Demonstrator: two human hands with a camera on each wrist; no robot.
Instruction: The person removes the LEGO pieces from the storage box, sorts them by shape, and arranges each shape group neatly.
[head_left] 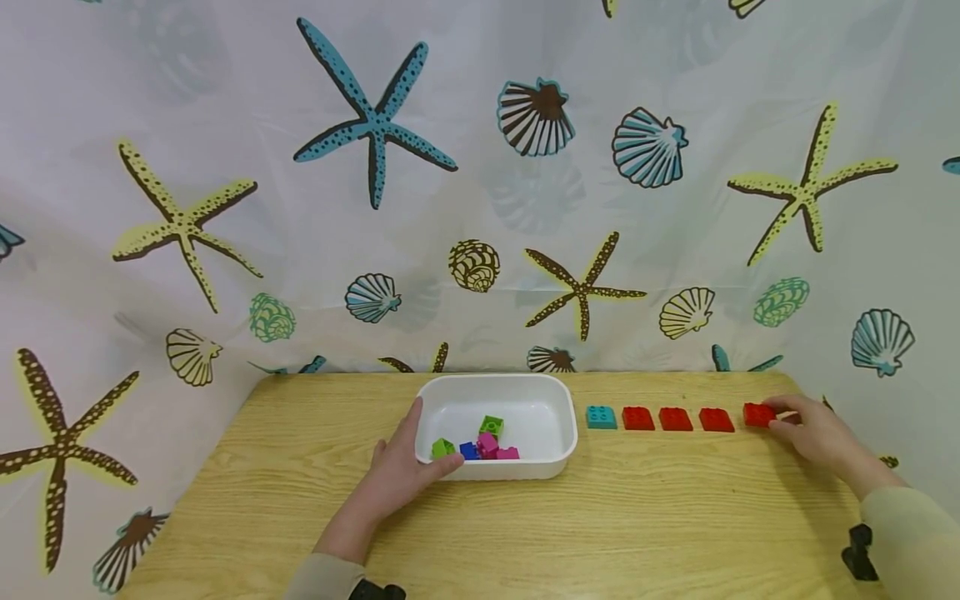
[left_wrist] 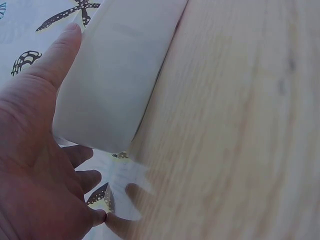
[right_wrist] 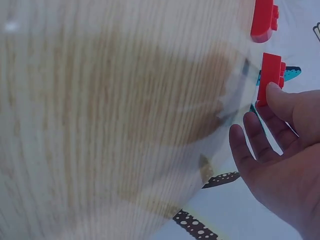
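In the head view my left hand (head_left: pixel 397 477) holds the near left corner of a white plastic tub (head_left: pixel 555 468). Its thumb lies along the front rim and its fingers go round the left end. Inside are green toy bricks (head_left: pixel 491 427), a blue brick (head_left: pixel 469 451) and pink bricks (head_left: pixel 487 445). Far to the right, my right hand (head_left: pixel 817 433) pinches a red toy brick (head_left: pixel 759 414) between thumb and fingers, at the end of a row. The right wrist view shows this red brick (right_wrist: pixel 270 75) held near its lower end, studs facing right.
A teal brick (head_left: pixel 601 417) and red bricks (head_left: pixel 637 418), (head_left: pixel 676 419), (head_left: pixel 716 420) lie spaced in a row right of the tub. All rest on a wooden table (head_left: pixel 600 533). A curtain (head_left: pixel 480 192) printed with starfish and shells hangs behind the table and at its sides.
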